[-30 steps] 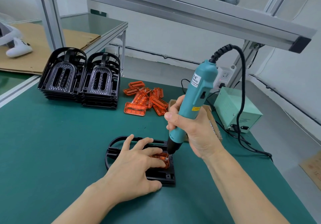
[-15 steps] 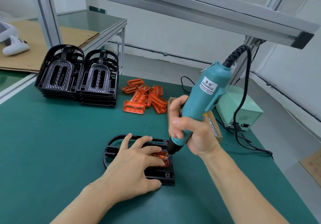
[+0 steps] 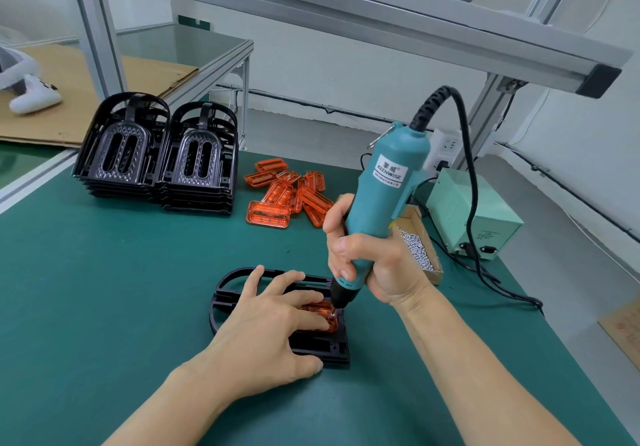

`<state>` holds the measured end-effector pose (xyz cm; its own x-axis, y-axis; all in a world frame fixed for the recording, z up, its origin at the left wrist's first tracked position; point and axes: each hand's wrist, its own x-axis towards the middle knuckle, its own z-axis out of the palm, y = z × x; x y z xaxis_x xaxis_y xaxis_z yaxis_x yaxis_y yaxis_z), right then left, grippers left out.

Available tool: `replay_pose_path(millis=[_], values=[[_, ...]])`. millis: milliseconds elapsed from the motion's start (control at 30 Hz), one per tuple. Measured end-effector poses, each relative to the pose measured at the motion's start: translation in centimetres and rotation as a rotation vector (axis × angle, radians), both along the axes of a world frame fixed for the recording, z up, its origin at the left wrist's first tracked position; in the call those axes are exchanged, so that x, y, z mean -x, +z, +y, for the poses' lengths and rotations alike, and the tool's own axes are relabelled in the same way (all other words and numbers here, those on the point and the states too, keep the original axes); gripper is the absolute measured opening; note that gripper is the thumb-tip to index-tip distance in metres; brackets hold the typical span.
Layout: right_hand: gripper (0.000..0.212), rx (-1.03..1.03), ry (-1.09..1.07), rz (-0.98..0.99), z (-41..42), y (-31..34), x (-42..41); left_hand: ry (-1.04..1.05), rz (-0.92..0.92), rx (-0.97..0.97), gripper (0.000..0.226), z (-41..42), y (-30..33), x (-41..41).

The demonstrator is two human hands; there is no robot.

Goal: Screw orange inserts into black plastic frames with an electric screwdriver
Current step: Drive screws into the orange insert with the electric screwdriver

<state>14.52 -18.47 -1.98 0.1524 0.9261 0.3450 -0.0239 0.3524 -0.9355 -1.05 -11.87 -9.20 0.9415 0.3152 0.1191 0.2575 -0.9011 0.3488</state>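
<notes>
Small see-through orange plastic insert (image 3: 320,310) sitting in flat black plastic frame (image 3: 332,345) on green counter (image 3: 104,272). Light, hard, probably slippery. Left hand (image 3: 266,335) flat, pressing it down; right hand (image 3: 367,258) wrapped around teal electric screwdriver (image 3: 377,210), tip on insert corner.

Glossy translucent orange inserts (image 3: 277,196), seemingly matt black plastic frame (image 3: 332,350).

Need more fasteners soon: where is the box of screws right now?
In the head view, the cardboard box of screws lies on the green mat at right, just behind the right hand and in front of the pale green power supply.
</notes>
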Motion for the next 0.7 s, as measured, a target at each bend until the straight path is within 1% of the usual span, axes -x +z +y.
replay_pose_path(millis=[233, 367, 567, 700], values=[[0.028, -0.015, -0.06, -0.007, -0.21, 0.56, 0.08, -0.009, -0.002, 0.014, 0.053, 0.15, -0.02, -0.09], [0.025, -0.015, -0.122, 0.083, -0.33, 0.71, 0.05, -0.01, -0.003, 0.021, 0.053, 0.17, -0.01, -0.12], [0.016, -0.03, -0.039, 0.108, -0.63, 0.67, -0.41, -0.007, 0.008, 0.017, 0.053, 0.15, 0.08, -0.15], [0.014, -0.032, -0.082, 0.167, -1.02, 0.39, -0.78, -0.007, -0.005, 0.031, 0.054, 0.13, -0.04, -0.18]])
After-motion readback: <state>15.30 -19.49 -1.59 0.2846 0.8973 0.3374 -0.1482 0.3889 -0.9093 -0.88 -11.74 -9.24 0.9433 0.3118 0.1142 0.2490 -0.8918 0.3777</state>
